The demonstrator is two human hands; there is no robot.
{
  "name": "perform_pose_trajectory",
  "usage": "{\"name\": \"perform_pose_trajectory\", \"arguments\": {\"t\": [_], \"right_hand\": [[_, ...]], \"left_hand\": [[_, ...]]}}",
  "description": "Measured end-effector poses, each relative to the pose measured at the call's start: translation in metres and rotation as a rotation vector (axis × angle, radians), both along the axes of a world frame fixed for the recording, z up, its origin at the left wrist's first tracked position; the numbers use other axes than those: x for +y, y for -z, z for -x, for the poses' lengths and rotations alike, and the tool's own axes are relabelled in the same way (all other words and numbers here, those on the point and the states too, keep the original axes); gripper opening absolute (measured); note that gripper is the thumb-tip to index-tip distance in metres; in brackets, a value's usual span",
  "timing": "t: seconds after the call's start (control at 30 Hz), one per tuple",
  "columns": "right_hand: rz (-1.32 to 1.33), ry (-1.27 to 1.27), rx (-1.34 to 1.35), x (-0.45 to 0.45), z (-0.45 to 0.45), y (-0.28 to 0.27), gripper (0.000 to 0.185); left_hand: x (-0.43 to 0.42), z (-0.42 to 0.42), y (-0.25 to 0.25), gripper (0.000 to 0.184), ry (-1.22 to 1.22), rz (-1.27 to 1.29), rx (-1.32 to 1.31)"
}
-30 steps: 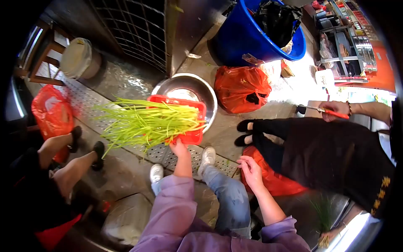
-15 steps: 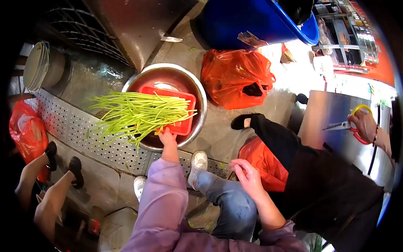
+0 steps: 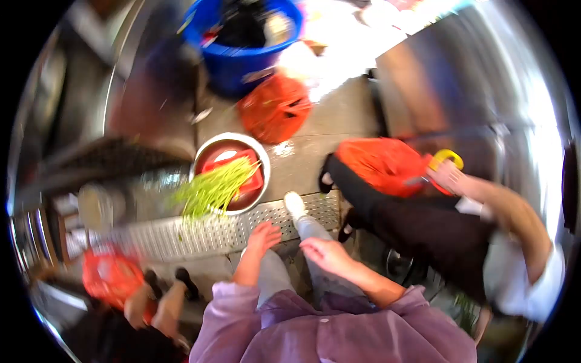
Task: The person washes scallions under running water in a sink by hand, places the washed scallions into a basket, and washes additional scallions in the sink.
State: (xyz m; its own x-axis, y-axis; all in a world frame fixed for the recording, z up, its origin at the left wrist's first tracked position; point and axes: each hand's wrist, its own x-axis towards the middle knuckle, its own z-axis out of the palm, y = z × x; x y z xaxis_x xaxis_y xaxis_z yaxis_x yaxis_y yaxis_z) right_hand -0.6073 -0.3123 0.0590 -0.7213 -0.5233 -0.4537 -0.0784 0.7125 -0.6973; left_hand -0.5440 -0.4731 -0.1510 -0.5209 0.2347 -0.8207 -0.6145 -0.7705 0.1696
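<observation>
Long green stalks (image 3: 212, 189) lie across a red plastic basket (image 3: 250, 181) inside a round metal bowl (image 3: 266, 167) on the floor. Their ends hang over the bowl's left rim. My left hand (image 3: 261, 238) is just below the bowl, empty, its fingers apart. To its right, over my legs, my right hand (image 3: 327, 254) is slightly blurred, its fingers partly extended and no object visible in it. Neither hand touches the bowl or the stalks.
A blue bin (image 3: 233, 60) and a tied red bag (image 3: 275, 112) stand beyond the bowl. At right, a person in a dark apron holds yellow-and-red scissors (image 3: 446, 160) beside another red bag (image 3: 381, 162). Another person's legs and a red bag (image 3: 112, 275) are at lower left.
My left hand has let go of the basket, which now rests in the bowl with the stalks, and has drawn back towards my right hand. The view has turned, and the person's scissors have moved near the red bag.
</observation>
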Motion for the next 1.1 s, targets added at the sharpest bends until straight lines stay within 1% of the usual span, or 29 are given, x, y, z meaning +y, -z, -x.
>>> {"name": "perform_pose_trajectory", "arguments": {"t": [0.03,0.1,0.13,0.17,0.23,0.27,0.3,0.33,0.37,0.4,0.47,0.5,0.53,0.6,0.63,0.67,0.73,0.77,0.83,0.87,0.9,0.97,1.0,1.03,1.07,1.1], "right_hand": [[0.060,0.061,-0.012,0.008,-0.027,-0.010,0.016],[0.044,0.096,-0.063,0.016,-0.065,-0.035,0.016],[0.062,0.128,-0.078,0.025,-0.077,-0.058,0.016],[0.078,0.227,-0.048,0.028,-0.094,-0.066,0.016],[0.127,0.265,-0.008,0.036,-0.120,-0.092,0.015],[0.132,0.369,0.026,0.041,-0.128,-0.108,0.015],[0.136,0.421,-0.022,0.051,-0.136,-0.125,0.014],[0.149,0.474,-0.074,0.063,-0.146,-0.136,0.014],[0.197,0.596,0.022,0.082,-0.171,-0.133,0.014],[0.211,0.702,0.050,0.097,-0.184,-0.136,0.014],[0.203,0.883,0.196,0.123,-0.218,-0.148,0.015],[0.195,0.975,0.197,0.134,-0.233,-0.142,0.015],[0.198,1.046,0.216,0.133,-0.248,-0.147,0.015],[0.164,1.270,0.247,0.141,-0.276,-0.156,0.016],[0.205,1.331,0.227,0.150,-0.295,-0.156,0.017],[0.208,1.393,0.247,0.151,-0.306,-0.162,0.017],[0.197,1.580,0.272,0.158,-0.346,-0.161,0.017],[0.194,1.681,0.403,0.159,-0.365,-0.159,0.015],[0.160,1.833,0.374,0.161,-0.399,-0.165,0.013],[0.308,2.044,0.508,0.165,-0.420,-0.170,0.013],[0.337,2.115,0.639,0.177,-0.452,-0.153,0.013],[0.126,2.465,0.482,0.197,-0.508,-0.168,0.014],[0.404,2.609,0.563,0.204,-0.530,-0.160,0.020],[0.366,2.624,0.571,0.207,-0.552,-0.159,0.022],[0.397,2.630,0.530,0.204,-0.568,-0.151,0.023],[0.535,2.645,0.467,0.204,-0.593,-0.114,0.021]], "left_hand": [[-0.003,-0.004,-0.034,0.032,0.081,0.017,0.061],[-0.010,-0.004,-0.081,0.032,0.267,0.029,0.157],[-0.005,0.003,-0.111,0.032,0.324,0.067,0.156],[-0.006,0.006,-0.126,0.032,0.376,0.112,0.160],[0.004,0.019,-0.163,0.032,0.494,0.193,0.181],[0.012,0.028,-0.175,0.032,0.579,0.230,0.207],[0.025,0.036,-0.186,0.031,0.751,0.329,0.266],[0.043,0.040,-0.193,0.029,0.976,0.478,0.366],[0.064,0.031,-0.199,0.028,1.187,0.532,0.489],[0.082,0.033,-0.202,0.027,1.386,0.577,0.607],[0.118,0.020,-0.232,0.026,1.606,0.492,0.652],[0.138,0.014,-0.244,0.028,1.704,0.503,0.673],[0.150,0.006,-0.253,0.029,1.779,0.488,0.716],[0.177,-0.008,-0.254,0.030,1.932,0.397,0.751],[0.196,-0.021,-0.253,0.030,1.996,0.362,0.752],[0.211,-0.031,-0.262,0.030,2.068,0.345,0.787],[0.250,-0.061,-0.269,0.030,2.217,0.265,0.849],[0.269,-0.073,-0.272,0.030,2.288,0.188,0.901],[0.303,-0.091,-0.289,0.031,2.381,0.046,1.008],[0.321,-0.102,-0.298,0.031,2.413,-0.026,1.043],[0.338,-0.118,-0.306,0.032,2.421,-0.051,1.064],[0.370,-0.154,-0.312,0.033,2.429,-0.130,1.115],[0.379,-0.172,-0.324,0.032,2.436,-0.191,1.099],[0.384,-0.187,-0.328,0.032,2.459,-0.224,1.108],[0.385,-0.197,-0.332,0.032,2.466,-0.269,1.124],[0.389,-0.212,-0.338,0.032,2.502,-0.315,1.116]]}}
